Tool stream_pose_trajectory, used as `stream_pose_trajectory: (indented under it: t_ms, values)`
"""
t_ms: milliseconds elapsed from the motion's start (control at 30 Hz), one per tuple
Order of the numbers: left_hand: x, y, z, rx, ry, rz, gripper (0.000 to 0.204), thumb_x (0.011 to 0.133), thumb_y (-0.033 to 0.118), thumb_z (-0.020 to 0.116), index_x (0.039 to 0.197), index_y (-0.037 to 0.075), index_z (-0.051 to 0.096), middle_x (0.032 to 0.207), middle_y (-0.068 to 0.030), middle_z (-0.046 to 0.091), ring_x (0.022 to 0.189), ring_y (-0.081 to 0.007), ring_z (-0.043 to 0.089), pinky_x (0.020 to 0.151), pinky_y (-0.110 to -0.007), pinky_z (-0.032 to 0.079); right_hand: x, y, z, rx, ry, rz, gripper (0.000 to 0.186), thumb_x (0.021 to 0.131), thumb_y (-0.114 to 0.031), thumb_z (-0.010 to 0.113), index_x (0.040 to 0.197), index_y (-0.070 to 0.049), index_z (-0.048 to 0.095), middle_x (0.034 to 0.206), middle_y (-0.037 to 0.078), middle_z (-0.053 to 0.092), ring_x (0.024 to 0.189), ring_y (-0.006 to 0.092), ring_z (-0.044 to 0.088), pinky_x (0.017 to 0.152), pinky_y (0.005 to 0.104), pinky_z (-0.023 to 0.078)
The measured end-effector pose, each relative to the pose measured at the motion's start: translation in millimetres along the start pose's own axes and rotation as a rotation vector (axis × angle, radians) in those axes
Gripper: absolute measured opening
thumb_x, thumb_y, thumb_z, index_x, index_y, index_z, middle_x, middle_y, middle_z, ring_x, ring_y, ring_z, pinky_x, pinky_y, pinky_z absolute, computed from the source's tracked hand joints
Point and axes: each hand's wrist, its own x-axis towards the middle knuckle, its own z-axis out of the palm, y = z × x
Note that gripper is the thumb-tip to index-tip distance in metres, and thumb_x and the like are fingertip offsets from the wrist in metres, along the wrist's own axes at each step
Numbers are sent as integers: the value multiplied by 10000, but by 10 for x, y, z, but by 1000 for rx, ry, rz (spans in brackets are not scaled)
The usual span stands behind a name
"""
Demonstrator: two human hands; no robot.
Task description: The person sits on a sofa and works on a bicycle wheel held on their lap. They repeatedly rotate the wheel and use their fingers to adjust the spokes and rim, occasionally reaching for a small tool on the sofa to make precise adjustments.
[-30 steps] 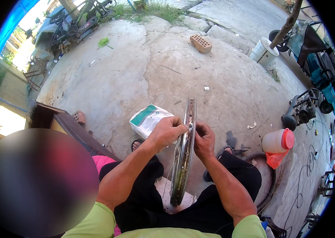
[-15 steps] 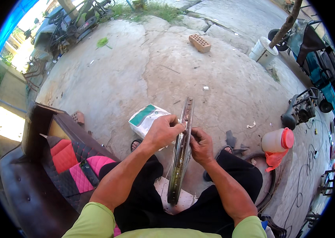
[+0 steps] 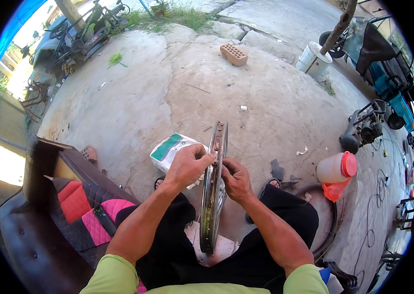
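A worn metal wheel rim (image 3: 210, 201) stands on edge between my knees, with spokes faintly visible along its right side. My left hand (image 3: 188, 165) is at the rim's upper part from the left, thumb and fingers pinched together at its rusty outer face. Whatever is in that pinch is too small to make out. On the opposite side, my right hand (image 3: 236, 180) has its fingers curled and pressed together close against the rim's side; what they hold is hidden. A white and green bag (image 3: 168, 148) lies on the ground beyond my left hand.
A brown padded seat (image 3: 40, 235) stands at my left, holding a quilted cover and a dark phone-like object. To the right are a lidded plastic jar (image 3: 331, 166), a black tyre (image 3: 331, 225) and loose cables. A perforated brick (image 3: 234, 55) lies farther off, near a white bucket (image 3: 313, 61).
The whole scene has shifted slightly left in the view. Both hands keep nearly the same places on the rim, with only slight finger movement.
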Motion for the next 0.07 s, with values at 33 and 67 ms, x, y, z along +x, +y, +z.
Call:
stream_pose_trajectory:
  t_ms: [33,67]
  values:
    - [4,-5,0,-3,2,1,343,880,256,684,706,-9,552,643,8,475,636,-83,424,547,-295,355,3,21,-11,0,0,14,276,1002,-201,633,1184,5,649,963,3,652,820,63,552,710,221,454]
    - [-2,23,-1,-9,0,-18,335,875,252,690,709,-8,559,647,4,482,642,-81,428,549,-295,356,6,48,-39,1,0,29,271,996,-194,641,1186,0,650,971,5,655,841,65,558,726,219,459]
